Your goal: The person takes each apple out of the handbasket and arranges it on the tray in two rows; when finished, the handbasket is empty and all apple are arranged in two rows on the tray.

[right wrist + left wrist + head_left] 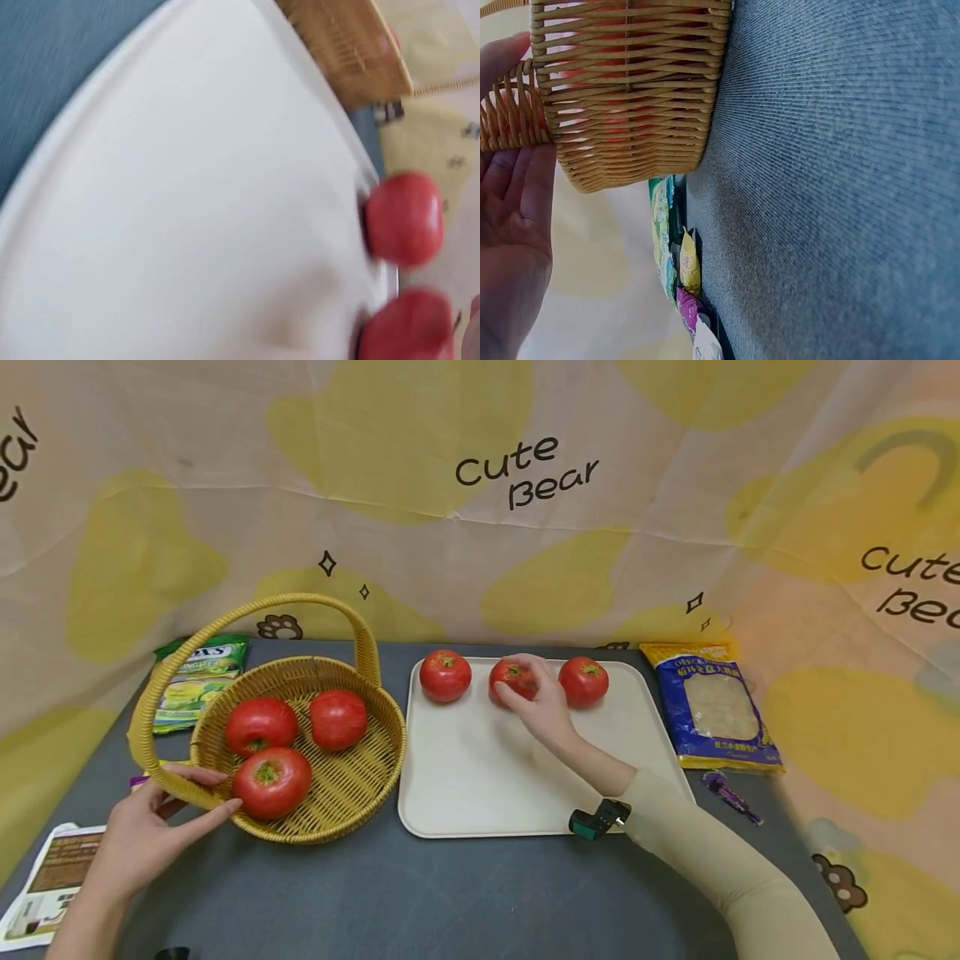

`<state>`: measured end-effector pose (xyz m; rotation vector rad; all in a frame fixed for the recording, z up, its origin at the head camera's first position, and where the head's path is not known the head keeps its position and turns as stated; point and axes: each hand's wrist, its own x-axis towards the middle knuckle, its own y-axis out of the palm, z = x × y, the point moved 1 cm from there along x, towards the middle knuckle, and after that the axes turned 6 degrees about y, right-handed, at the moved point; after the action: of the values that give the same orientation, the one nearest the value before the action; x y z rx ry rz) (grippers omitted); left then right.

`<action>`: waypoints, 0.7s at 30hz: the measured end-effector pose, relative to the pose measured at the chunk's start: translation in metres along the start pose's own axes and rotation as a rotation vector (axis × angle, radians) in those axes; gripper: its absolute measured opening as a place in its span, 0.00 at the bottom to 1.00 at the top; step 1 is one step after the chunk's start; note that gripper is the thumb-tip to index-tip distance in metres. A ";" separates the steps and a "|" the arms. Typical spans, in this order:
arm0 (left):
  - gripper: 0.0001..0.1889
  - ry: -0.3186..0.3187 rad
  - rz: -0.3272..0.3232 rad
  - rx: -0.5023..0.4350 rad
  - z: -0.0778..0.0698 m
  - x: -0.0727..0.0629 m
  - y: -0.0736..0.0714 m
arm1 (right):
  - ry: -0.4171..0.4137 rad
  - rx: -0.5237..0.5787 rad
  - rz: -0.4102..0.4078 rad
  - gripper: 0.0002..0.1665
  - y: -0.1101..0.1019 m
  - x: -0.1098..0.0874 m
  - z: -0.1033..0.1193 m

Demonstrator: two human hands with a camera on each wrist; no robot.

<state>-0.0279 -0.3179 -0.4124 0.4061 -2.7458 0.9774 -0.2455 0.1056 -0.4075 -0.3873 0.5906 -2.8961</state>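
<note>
Cream fabric sleeve (750,877), lower right | right hand (546,708), centre, at round red apple (504,674), grip cannot be told | left hand (144,837), lower left, clasping round yellow wicker basket (337,783)

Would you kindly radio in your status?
Left hand gripping basket handle; right hand at middle apple on tray, grip unclear; three apples in basket; nothing visibly blocking.

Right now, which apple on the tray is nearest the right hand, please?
The middle apple, between the left apple and right apple: the right hand is partly in front of it.
</note>
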 end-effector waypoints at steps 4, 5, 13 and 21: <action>0.20 0.004 0.004 0.003 0.001 0.000 0.000 | -0.017 0.048 0.147 0.27 0.035 -0.003 0.022; 0.20 0.008 0.006 0.002 0.002 0.000 -0.001 | -0.031 0.056 0.180 0.28 0.044 -0.003 0.027; 0.20 0.035 0.015 0.005 0.004 0.000 0.000 | -0.210 -0.016 0.421 0.32 0.110 -0.001 0.059; 0.20 0.021 0.020 0.019 0.004 -0.001 -0.001 | -0.326 -0.260 0.514 0.37 0.152 0.007 0.079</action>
<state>-0.0273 -0.3211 -0.4145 0.3700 -2.7287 1.0080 -0.2137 -0.0630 -0.3972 -0.6203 0.8611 -2.2164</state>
